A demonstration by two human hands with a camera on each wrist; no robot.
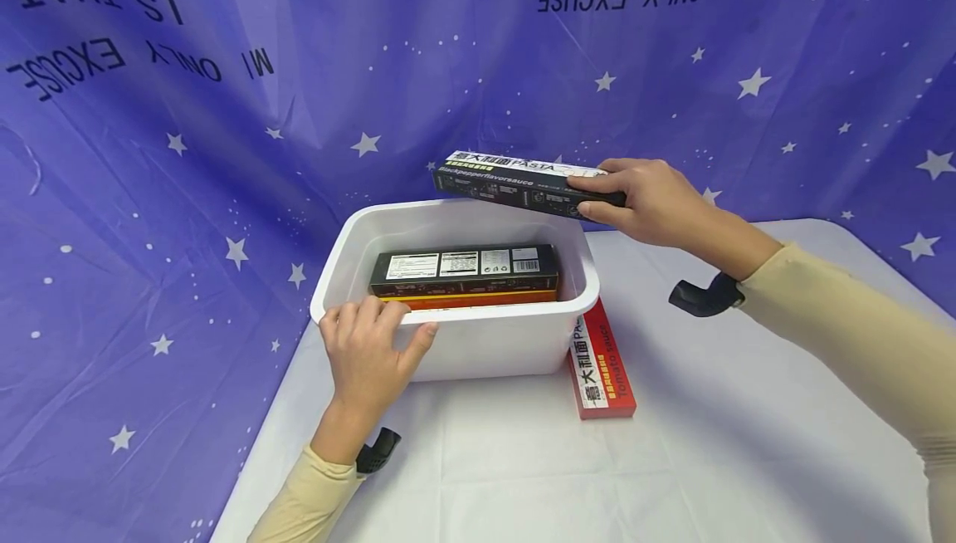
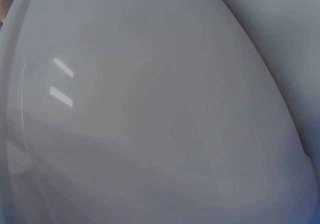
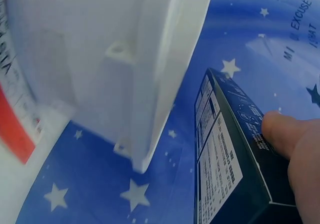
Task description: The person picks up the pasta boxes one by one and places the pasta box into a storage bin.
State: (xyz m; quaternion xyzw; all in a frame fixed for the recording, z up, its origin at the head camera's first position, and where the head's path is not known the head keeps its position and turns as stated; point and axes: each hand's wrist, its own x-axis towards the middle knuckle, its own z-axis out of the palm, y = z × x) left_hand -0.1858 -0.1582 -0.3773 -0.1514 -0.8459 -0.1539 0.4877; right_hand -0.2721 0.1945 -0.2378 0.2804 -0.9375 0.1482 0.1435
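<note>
My right hand (image 1: 648, 198) grips one end of a black and white pasta box (image 1: 515, 186), labelled black pepper flavour sauce, above the far right rim of a white plastic bin (image 1: 485, 348). In the right wrist view the thumb lies along the side of the pasta box (image 3: 220, 169), beside the bin's wall (image 3: 80, 38). My left hand (image 1: 366, 352) holds the bin's near left rim, fingers over the edge and thumb along it. Inside the bin lies another black box (image 1: 465, 265) on top of an orange-red one (image 1: 478, 300). Only the bin's wall (image 2: 140, 93) fills most of the left wrist view.
A red tomato sauce pasta box (image 1: 605, 369) lies on the white tablecloth (image 1: 508, 460), against the bin's right side and partly hidden by it. Behind the table hangs a purple-blue curtain (image 1: 478, 70) with stars and lettering.
</note>
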